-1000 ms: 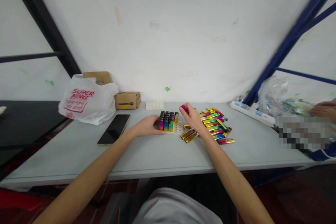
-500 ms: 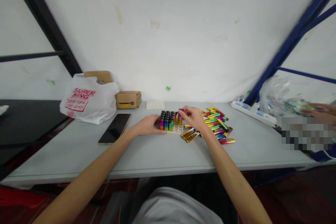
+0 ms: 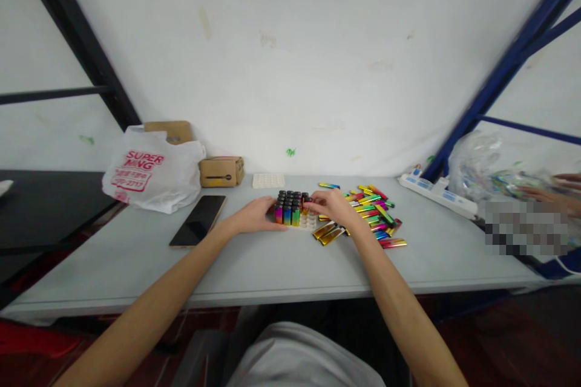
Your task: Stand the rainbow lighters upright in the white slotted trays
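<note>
Upright lighters [image 3: 287, 213] with black tops and shiny coloured bodies stand packed in a white tray with holes [image 3: 308, 222]. My left hand [image 3: 256, 216] is curled round the left end of this tray, thumb along the front and fingers at the back. At the right side of the standing rows, my right hand [image 3: 334, 205] pinches a gold-orange lighter [image 3: 307, 201], which is mostly hidden by the fingers. Several loose metallic lighters [image 3: 370, 211] lie in a heap right of my right hand. Empty holes show at the tray's front right.
Behind the tray lie another white tray [image 3: 269, 181] and a single lighter [image 3: 329, 185]. On the left are a phone [image 3: 198, 221], a cardboard box [image 3: 222, 172] and a plastic bag [image 3: 154, 169]. A power strip [image 3: 438, 195] lies right; another person's hands [image 3: 544, 195] are beyond it.
My right hand has moved slightly left and down with the lighter, bringing it in against the standing rows. My left hand stays at the tray. The other person's hands shifted.
</note>
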Motion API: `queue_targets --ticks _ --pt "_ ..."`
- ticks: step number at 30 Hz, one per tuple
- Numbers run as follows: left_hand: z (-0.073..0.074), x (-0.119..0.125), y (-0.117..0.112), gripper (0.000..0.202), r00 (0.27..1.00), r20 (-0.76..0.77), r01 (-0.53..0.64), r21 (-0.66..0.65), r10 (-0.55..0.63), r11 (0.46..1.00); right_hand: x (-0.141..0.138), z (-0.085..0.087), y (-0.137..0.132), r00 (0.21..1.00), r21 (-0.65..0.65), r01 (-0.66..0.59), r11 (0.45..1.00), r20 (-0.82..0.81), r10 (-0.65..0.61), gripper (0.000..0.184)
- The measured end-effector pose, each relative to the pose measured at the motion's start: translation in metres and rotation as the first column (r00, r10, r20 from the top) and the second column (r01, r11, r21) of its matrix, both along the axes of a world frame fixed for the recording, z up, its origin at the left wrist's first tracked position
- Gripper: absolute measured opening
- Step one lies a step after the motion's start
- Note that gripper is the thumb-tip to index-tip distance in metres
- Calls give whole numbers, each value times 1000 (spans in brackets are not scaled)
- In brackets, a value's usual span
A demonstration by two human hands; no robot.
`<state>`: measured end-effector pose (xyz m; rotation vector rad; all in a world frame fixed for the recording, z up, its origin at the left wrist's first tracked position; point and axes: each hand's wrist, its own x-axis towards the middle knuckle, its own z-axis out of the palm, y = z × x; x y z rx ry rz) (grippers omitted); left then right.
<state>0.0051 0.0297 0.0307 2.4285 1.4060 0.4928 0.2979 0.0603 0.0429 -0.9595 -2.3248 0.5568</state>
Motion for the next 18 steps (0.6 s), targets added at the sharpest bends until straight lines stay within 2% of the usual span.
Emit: queue_targets --ticks 4,8,12,14,18 --pt "2 1 -2 76 1000 -20 -18 -11 18 1000 1 1 1 999 -18 34 999 32 -33 39" --pt "4 1 -3 76 999 -15 -34 -27 34 999 4 4 1 984 64 134 989 106 -140 42" --pt "5 2 -4 75 1000 6 -25 -24 26 999 15 9 2 972 131 193 972 110 -208 40" --pt "5 2 -4 75 1000 7 -21 -21 21 1000 25 9 5 970 105 187 977 134 -200 29" --pt "3 1 -2 76 999 -9 -34 -16 34 999 45 3 12 977 -64 110 992 191 -96 11"
